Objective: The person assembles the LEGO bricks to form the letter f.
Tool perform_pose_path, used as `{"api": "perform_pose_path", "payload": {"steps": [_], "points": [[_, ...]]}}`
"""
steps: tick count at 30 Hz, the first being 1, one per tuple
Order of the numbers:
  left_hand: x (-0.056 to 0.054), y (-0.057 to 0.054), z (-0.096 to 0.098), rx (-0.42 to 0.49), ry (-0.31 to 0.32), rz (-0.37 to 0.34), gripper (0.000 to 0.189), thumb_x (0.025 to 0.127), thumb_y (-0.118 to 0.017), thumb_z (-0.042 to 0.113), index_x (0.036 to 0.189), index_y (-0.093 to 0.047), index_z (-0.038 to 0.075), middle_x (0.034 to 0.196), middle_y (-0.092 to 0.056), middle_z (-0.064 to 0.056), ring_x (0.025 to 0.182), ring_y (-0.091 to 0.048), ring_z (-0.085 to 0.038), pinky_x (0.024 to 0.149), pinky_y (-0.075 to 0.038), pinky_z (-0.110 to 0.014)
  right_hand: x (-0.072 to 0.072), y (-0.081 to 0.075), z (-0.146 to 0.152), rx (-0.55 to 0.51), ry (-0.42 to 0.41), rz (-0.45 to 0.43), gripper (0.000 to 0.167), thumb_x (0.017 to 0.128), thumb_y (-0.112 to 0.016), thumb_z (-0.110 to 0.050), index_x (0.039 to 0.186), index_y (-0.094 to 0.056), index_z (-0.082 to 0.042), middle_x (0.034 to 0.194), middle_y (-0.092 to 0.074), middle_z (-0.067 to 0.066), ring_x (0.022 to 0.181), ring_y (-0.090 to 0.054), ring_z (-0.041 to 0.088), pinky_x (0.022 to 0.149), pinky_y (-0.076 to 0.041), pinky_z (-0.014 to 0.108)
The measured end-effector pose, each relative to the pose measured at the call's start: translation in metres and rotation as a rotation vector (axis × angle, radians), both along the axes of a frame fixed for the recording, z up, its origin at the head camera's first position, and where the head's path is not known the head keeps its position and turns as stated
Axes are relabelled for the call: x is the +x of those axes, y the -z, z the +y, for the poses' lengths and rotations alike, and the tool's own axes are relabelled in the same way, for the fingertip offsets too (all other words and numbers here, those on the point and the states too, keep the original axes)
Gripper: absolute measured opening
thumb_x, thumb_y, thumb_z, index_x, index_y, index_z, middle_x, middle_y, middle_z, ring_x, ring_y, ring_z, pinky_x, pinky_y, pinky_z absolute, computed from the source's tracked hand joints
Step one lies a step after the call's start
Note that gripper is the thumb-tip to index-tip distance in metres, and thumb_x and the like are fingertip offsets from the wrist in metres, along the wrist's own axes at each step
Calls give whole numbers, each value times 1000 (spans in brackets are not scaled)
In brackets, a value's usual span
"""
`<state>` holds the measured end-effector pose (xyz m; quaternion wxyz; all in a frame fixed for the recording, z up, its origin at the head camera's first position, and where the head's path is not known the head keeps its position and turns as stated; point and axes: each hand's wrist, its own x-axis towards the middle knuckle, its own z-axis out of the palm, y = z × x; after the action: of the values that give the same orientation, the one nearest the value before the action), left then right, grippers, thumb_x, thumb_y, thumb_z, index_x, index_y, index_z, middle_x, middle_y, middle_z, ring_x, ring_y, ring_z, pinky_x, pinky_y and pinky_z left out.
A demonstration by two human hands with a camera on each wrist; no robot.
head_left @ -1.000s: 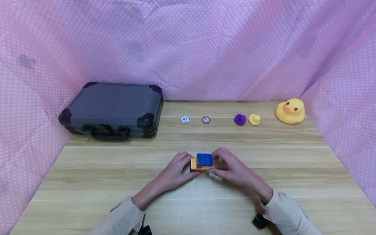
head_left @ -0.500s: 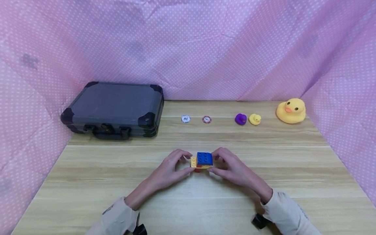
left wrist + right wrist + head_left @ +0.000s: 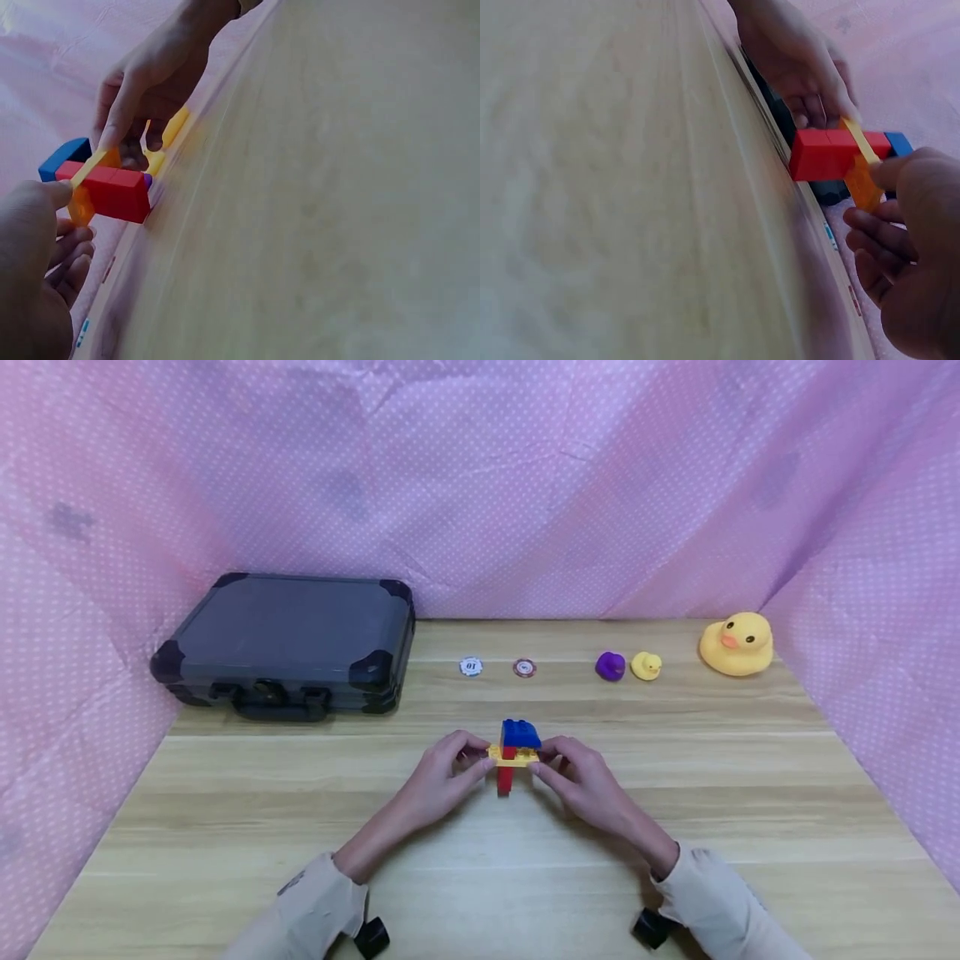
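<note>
A small build of toy bricks stands upright between the two hands in the head view. Its top is a blue brick (image 3: 521, 733) with a slanted side. Below that a yellow plate (image 3: 514, 762) runs crosswise, and a column of red bricks (image 3: 505, 781) passes down beneath it. My left hand (image 3: 435, 785) pinches the plate's left end between thumb and fingers. The right hand (image 3: 591, 783) pinches the opposite end in the same way. Both wrist views show the thumbs (image 3: 889, 174) on the plate, with the red column's end close over the tabletop.
A dark grey case (image 3: 285, 618) lies at the back left. Along the back are a white chip (image 3: 471, 667), a red-rimmed chip (image 3: 525, 668), a purple duck (image 3: 611, 666), a small yellow duck (image 3: 646, 666) and a large yellow duck (image 3: 737, 645). Pink dotted cloth (image 3: 480, 485) hangs behind.
The brick build has risen and turned, so its front and red column show where mostly its top did. My left hand has shifted its hold from around the left side to the plate's left end.
</note>
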<state>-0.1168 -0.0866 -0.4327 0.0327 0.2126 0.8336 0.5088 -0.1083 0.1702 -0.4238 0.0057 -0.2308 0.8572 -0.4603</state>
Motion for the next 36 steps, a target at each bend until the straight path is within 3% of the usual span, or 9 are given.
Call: {"api": "perform_pose_path", "payload": {"steps": [8,17,26,36], "points": [[-5,3,8,17,-72,-85,21,104,-66,25,119,-68,11,104,-64,3,90,-59,-16,80,-51,-31,-2,3,-7,-17,79,-76,22,103,-66,-14,120,-69,0,105,-70,5,87,-62,16,76,-55,29],[-12,6,14,19,-136,-101,19,106,-63,25,111,-70,9,97,-67,2,83,-58,-16,74,-50,-31,-12,5,-14,-11,152,-86,17,103,-67,-14,113,-75,-3,93,-70,4,75,-55,19,64,-46,26],[-16,7,16,5,-179,-122,15,104,-65,22,104,-71,9,92,-67,1,82,-58,-17,75,-50,-34,-17,8,-16,40,171,-52,17,103,-66,-12,111,-77,-1,102,-75,8,87,-63,19,78,-53,35],[-20,6,15,-13,-164,-120,9,103,-67,18,104,-71,10,91,-67,3,79,-57,-16,70,-47,-30,-20,7,-16,105,156,-57,20,104,-65,-14,114,-76,1,108,-73,11,97,-66,24,89,-54,48]]}}
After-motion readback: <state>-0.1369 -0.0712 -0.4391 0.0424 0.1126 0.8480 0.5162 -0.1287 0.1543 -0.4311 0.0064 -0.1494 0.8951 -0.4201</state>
